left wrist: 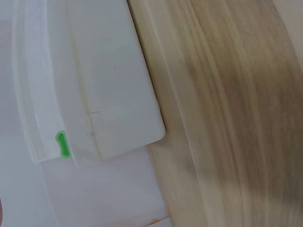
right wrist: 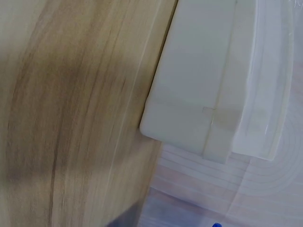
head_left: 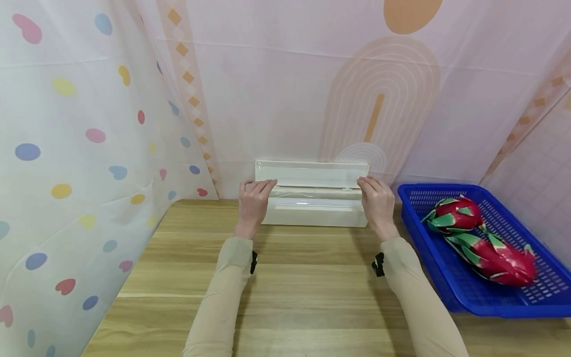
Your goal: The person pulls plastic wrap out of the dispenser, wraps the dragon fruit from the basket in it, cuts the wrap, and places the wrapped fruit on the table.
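A long white cling film dispenser (head_left: 314, 216) stands at the back of the table with its lid (head_left: 312, 173) raised. Inside lies a clear, wrinkled roll of film (head_left: 318, 194). My left hand (head_left: 254, 201) is over the dispenser's left end, thumb and fingers pinched at the film's edge. Over the opposite end, my right hand (head_left: 376, 198) pinches in the same way. The transparent film hardly shows between the fingers. Both wrist views look at the dispenser's front; a green tab (left wrist: 62, 144) marks the left end.
On the right a blue plastic basket (head_left: 439, 285) holds two red and green dragon fruits (head_left: 499, 258). The wood-grain table (head_left: 312, 297) reaches toward me from the dispenser. Patterned curtains (head_left: 276, 99) hang close behind it and along the left.
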### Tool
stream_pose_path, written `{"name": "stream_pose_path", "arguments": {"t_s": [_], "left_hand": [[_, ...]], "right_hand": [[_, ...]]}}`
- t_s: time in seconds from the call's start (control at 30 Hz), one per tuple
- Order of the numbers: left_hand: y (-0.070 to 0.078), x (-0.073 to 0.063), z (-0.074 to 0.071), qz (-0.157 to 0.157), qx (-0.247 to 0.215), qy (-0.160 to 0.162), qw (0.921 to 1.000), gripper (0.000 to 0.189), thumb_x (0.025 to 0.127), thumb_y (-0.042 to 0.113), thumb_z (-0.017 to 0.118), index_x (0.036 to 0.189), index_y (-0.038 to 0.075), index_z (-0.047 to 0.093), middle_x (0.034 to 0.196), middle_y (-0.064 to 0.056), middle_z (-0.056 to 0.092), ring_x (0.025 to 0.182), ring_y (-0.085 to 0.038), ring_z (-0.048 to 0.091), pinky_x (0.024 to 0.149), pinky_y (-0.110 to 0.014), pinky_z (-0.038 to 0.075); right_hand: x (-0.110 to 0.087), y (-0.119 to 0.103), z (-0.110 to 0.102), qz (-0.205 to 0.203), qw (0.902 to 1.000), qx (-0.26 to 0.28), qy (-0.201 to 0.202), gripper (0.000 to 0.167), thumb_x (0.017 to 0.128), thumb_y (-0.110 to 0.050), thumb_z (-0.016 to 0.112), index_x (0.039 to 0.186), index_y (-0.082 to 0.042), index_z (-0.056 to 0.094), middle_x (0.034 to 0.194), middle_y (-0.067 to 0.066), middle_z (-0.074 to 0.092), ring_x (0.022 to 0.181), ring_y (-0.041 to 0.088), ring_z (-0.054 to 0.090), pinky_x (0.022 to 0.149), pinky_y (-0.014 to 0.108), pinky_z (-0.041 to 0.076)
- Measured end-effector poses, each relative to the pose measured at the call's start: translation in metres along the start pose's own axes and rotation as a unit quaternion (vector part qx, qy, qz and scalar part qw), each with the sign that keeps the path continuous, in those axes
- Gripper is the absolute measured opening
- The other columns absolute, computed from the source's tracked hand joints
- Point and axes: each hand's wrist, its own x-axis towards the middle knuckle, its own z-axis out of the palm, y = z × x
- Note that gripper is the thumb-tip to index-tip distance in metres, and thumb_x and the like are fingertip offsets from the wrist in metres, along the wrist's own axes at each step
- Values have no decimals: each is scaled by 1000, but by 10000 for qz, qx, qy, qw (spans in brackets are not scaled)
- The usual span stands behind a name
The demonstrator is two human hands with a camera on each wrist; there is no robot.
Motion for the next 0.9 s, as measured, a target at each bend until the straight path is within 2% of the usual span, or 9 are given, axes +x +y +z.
{"name": "stream_pose_path", "arguments": {"t_s": [0.2,0.33,0.57,0.9], "left_hand": [[1,3,-3,40,178,18,9998,23,84,-4,63,100,9,72,89,-6,75,75,-22,69,81,-41,50],[0,5,-4,32,260,27,9997,21,84,-4,63,99,8,72,89,-8,75,74,-23,70,81,-41,51],[-1,7,-7,-46,231,-52,9997,20,85,-3,63,98,7,72,88,-8,74,73,-24,69,80,-40,52],[1,13,-11,-67,126,-87,9999,18,85,-2,63,98,7,72,87,-8,74,74,-24,69,82,-42,51]], "right_hand": [[1,0,-3,-67,10000,19,-21,8,84,1,66,89,0,73,86,15,74,86,33,67,78,43,54],[2,1,-5,-109,9997,102,-181,12,82,-1,70,94,1,71,83,16,73,85,34,66,77,45,53],[3,5,-11,-81,9988,-3,-492,11,87,-6,67,93,1,72,84,17,73,84,35,65,74,46,51],[5,5,-12,-16,9993,-204,-300,10,88,-6,64,91,0,72,86,17,73,86,34,66,75,45,52]]}}
